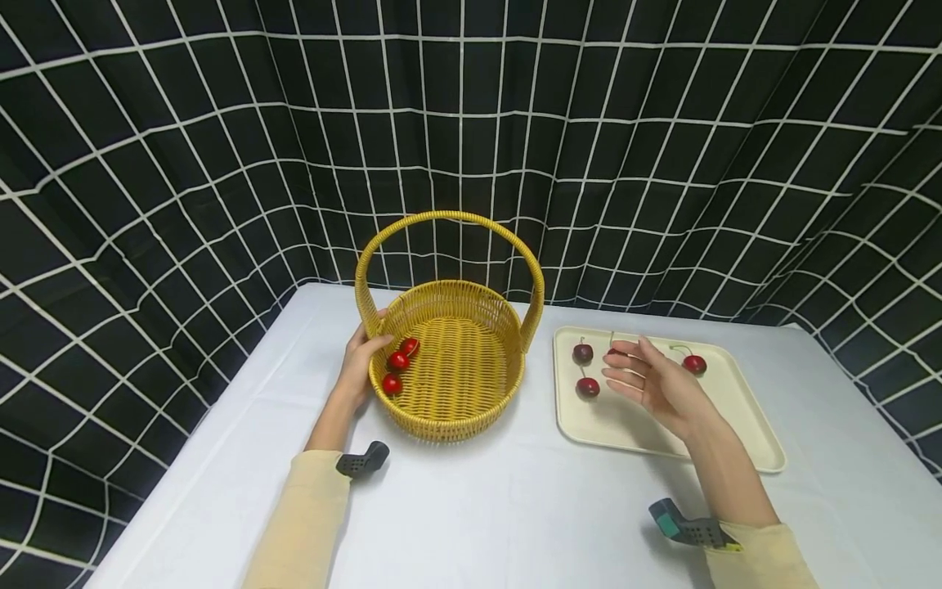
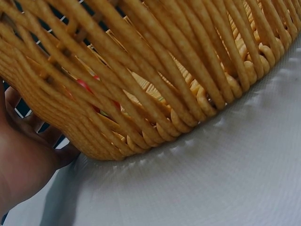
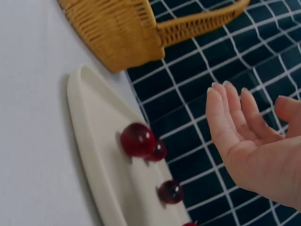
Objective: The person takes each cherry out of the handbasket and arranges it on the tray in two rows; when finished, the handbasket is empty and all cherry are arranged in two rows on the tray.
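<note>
A yellow wicker basket (image 1: 456,424) with a tall arched handle stands on the table, three red cherries (image 1: 398,361) at the left inside it. My left hand (image 1: 356,364) grips its left rim, thumb over the edge. In the left wrist view, that hand (image 2: 26,157) lies against the woven wall. Above a cream tray (image 1: 662,433) hovers my right hand (image 1: 670,388), its fingers loosely extended and nothing held. Dark red cherries with stems lie in the tray: one (image 1: 582,352) near the left rim, another (image 1: 587,387) below it, one partly behind my fingertips, and one (image 1: 694,364) farther right.
A white cloth (image 1: 486,507) covers the table. Black curtains with a white grid (image 1: 471,131) hang behind and along both sides. The tray sits to the right of the basket, a strip of cloth between them.
</note>
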A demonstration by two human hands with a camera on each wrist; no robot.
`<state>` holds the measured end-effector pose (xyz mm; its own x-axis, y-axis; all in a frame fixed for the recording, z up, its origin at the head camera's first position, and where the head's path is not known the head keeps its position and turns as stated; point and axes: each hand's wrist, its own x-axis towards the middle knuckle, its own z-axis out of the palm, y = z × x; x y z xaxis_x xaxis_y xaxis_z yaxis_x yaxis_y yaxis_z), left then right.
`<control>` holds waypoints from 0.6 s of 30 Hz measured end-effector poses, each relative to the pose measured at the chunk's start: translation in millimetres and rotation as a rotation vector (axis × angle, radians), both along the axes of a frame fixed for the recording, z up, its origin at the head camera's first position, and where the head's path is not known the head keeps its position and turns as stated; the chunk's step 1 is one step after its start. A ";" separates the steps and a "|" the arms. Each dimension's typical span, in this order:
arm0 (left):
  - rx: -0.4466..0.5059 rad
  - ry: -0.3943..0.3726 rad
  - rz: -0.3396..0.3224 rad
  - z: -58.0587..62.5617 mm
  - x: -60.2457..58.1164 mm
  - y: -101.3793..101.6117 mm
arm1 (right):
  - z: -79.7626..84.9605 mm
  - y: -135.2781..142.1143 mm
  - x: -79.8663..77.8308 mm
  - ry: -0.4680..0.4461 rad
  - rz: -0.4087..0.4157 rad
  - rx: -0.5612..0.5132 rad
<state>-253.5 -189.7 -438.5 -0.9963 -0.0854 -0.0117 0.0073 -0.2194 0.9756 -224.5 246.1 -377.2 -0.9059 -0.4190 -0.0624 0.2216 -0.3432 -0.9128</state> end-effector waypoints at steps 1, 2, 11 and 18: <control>-0.003 -0.001 0.000 0.0 -0.2 0.1 | 1.9 -2.4 0.9 0.012 0.006 0.009; -0.009 -0.001 -0.001 -0.1 -0.4 0.0 | 4.0 -4.9 1.8 0.021 0.012 0.024; -0.009 0.005 -0.004 0.1 -0.8 0.2 | 22.4 -28.4 6.7 0.104 0.027 0.201; -0.014 0.001 0.000 -0.3 -0.4 0.0 | 29.6 -45.1 5.0 0.128 0.038 0.265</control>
